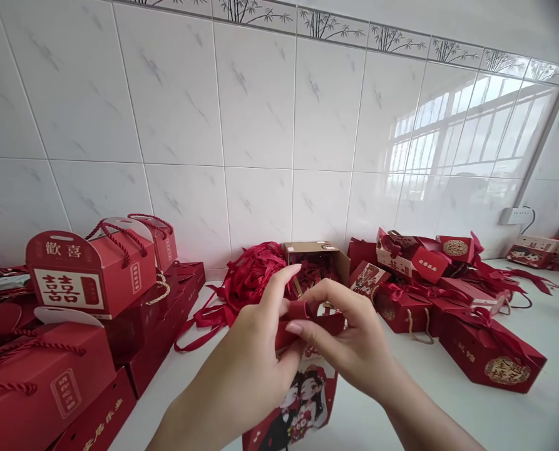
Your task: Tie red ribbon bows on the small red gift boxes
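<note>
A red gift box [307, 401] printed with a cartoon couple in wedding clothes hangs tilted under my two hands, above the white tabletop. My left hand [255, 363] closes on its top from the left, the index finger pointing up and the thumb pressed in. From the right, my right hand [349, 341] pinches the top edge between thumb and bent fingers. Between the fingertips curls a smooth red strip [298, 309]; whether it is a flap or ribbon I cannot tell. My hands hide most of the box's upper part.
Red boxes with rope handles [119, 269] are stacked at left. Behind my hands lie a heap of red ribbon [255, 275] and an open cardboard box [317, 250]. Several ribbon-tied boxes [492, 351] crowd the right side. A tiled wall [260, 125] bounds the white table [382, 401].
</note>
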